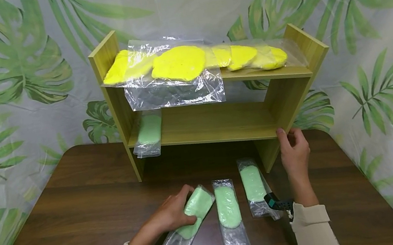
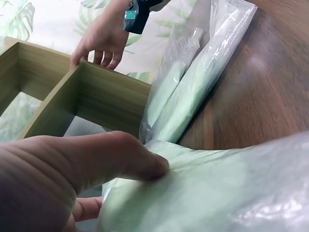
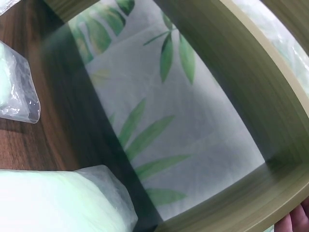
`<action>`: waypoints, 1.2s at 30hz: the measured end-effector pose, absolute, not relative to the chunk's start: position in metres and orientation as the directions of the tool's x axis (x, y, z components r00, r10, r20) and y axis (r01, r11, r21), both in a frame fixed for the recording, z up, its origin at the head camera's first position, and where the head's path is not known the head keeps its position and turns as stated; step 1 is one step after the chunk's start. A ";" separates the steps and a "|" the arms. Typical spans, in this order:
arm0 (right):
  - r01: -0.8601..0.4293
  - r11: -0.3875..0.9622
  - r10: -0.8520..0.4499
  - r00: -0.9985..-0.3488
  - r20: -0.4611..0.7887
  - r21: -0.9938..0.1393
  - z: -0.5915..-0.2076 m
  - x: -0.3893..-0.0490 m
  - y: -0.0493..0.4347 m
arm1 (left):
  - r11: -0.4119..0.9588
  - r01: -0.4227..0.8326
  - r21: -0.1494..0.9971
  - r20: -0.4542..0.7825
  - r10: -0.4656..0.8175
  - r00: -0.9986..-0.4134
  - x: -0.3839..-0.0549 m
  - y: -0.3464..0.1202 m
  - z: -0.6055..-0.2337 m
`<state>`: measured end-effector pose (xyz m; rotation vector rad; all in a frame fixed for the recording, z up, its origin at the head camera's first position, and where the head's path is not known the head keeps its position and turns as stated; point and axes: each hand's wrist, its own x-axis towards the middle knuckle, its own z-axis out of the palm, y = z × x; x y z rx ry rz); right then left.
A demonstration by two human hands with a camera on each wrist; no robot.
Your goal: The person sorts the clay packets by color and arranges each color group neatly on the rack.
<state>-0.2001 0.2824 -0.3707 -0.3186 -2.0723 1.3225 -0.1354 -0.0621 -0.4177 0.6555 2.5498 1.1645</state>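
Observation:
My left hand (image 1: 172,213) pinches a clear bag holding a flat pale-green slab (image 1: 198,202), low over the table's front. In the left wrist view the thumb presses on top of this green packet (image 2: 193,188), with fingers showing beneath. My right hand (image 1: 296,156) grips the right side panel of a two-tier wooden shelf (image 1: 215,121), near the lower board's level. Only a few of its fingertips (image 3: 294,220) appear in the right wrist view. Two more green packets lie to the right of the held one, a middle packet (image 1: 228,206) and a right packet (image 1: 252,184).
Yellow slabs in clear bags (image 1: 179,62) overlap along the upper board, one bag hanging over its front edge. Another green packet (image 1: 149,128) lies at the lower board's left end, jutting forward. Behind the dark wooden table (image 1: 78,199) hangs a leaf-patterned cloth (image 1: 178,2).

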 end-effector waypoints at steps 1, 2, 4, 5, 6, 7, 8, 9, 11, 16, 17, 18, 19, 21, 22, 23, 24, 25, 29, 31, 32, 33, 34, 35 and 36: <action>-0.135 0.462 0.521 -0.759 0.391 -0.876 -0.371 -0.200 0.282 | 0.563 0.284 0.776 -0.053 0.507 -0.860 -0.136 -0.062 -0.418; -0.134 0.464 0.521 -0.758 0.393 -0.876 -0.371 -0.200 0.282 | 0.544 0.277 0.792 -0.053 0.514 -0.856 -0.137 -0.063 -0.419; -0.136 0.463 0.520 -0.758 0.393 -0.876 -0.371 -0.200 0.282 | 0.472 0.253 0.845 -0.047 0.536 -0.843 -0.140 -0.063 -0.421; -0.136 0.463 0.520 -0.758 0.393 -0.876 -0.370 -0.199 0.282 | 0.431 0.236 0.871 -0.041 0.542 -0.839 -0.142 -0.063 -0.423; -0.137 0.462 0.520 -0.759 0.392 -0.876 -0.371 -0.199 0.282 | 0.388 0.216 0.896 -0.034 0.545 -0.838 -0.144 -0.063 -0.424; -0.136 0.462 0.520 -0.759 0.392 -0.876 -0.370 -0.199 0.282 | 0.347 0.192 0.918 -0.030 0.544 -0.838 -0.146 -0.064 -0.424; -0.137 0.463 0.519 -0.759 0.393 -0.876 -0.370 -0.199 0.282 | 0.303 0.167 0.938 -0.025 0.541 -0.841 -0.147 -0.064 -0.425; -0.137 0.462 0.519 -0.759 0.392 -0.876 -0.370 -0.199 0.281 | 0.266 0.135 0.955 -0.029 0.532 -0.846 -0.148 -0.064 -0.425; -0.136 0.464 0.519 -0.759 0.393 -0.875 -0.370 -0.199 0.281 | 0.213 0.073 0.974 -0.047 0.510 -0.859 -0.150 -0.065 -0.423; -0.145 0.461 0.514 -0.760 0.397 -0.875 -0.369 -0.199 0.281 | 0.063 -0.083 0.995 -0.104 0.521 -0.847 -0.149 -0.065 -0.417; -0.146 0.460 0.513 -0.761 0.396 -0.876 -0.369 -0.199 0.281 | 0.038 -0.105 0.994 -0.109 0.532 -0.840 -0.148 -0.065 -0.416; -0.146 0.459 0.512 -0.763 0.395 -0.877 -0.369 -0.198 0.281 | 0.020 -0.124 0.992 -0.115 0.541 -0.833 -0.148 -0.065 -0.415; -0.146 0.459 0.511 -0.763 0.395 -0.876 -0.369 -0.198 0.281 | 0.013 -0.132 0.991 -0.117 0.548 -0.828 -0.147 -0.065 -0.413; -0.141 0.461 0.512 -0.764 0.392 -0.876 -0.369 -0.198 0.281 | 0.002 -0.139 0.990 -0.117 0.551 -0.826 -0.146 -0.065 -0.410; -0.138 0.461 0.514 -0.764 0.390 -0.877 -0.369 -0.198 0.281 | -0.006 -0.137 0.990 -0.112 0.548 -0.829 -0.145 -0.065 -0.408; -0.135 0.460 0.515 -0.765 0.388 -0.878 -0.369 -0.198 0.281 | -0.030 -0.146 0.989 -0.105 0.550 -0.829 -0.145 -0.065 -0.405; -0.134 0.459 0.516 -0.765 0.386 -0.878 -0.369 -0.198 0.281 | -0.053 -0.149 0.987 -0.095 0.549 -0.830 -0.144 -0.065 -0.403; -0.131 0.458 0.517 -0.765 0.383 -0.879 -0.369 -0.199 0.281 | -0.081 -0.154 0.985 -0.085 0.550 -0.831 -0.144 -0.064 -0.400; -0.126 0.455 0.517 -0.768 0.377 -0.882 -0.369 -0.199 0.281 | -0.199 -0.171 0.965 -0.034 0.553 -0.833 -0.142 -0.063 -0.391; -0.122 0.459 0.518 -0.769 0.376 -0.880 -0.370 -0.199 0.282 | -0.215 -0.152 0.965 -0.015 0.530 -0.848 -0.142 -0.062 -0.387; -0.121 0.458 0.516 -0.770 0.375 -0.880 -0.370 -0.199 0.282 | -0.218 -0.136 0.967 -0.005 0.513 -0.858 -0.143 -0.061 -0.385; -0.121 0.460 0.515 -0.770 0.375 -0.880 -0.370 -0.199 0.282 | -0.223 -0.125 0.967 0.001 0.492 -0.871 -0.143 -0.060 -0.384; -0.118 0.462 0.515 -0.771 0.375 -0.879 -0.370 -0.199 0.282 | -0.225 -0.110 0.968 0.008 0.467 -0.884 -0.144 -0.060 -0.382; -0.117 0.463 0.513 -0.773 0.373 -0.879 -0.371 -0.199 0.282 | -0.225 -0.095 0.970 0.014 0.440 -0.898 -0.145 -0.059 -0.381; -0.118 0.464 0.512 -0.773 0.375 -0.878 -0.371 -0.198 0.282 | -0.224 -0.082 0.971 0.018 0.412 -0.911 -0.146 -0.058 -0.380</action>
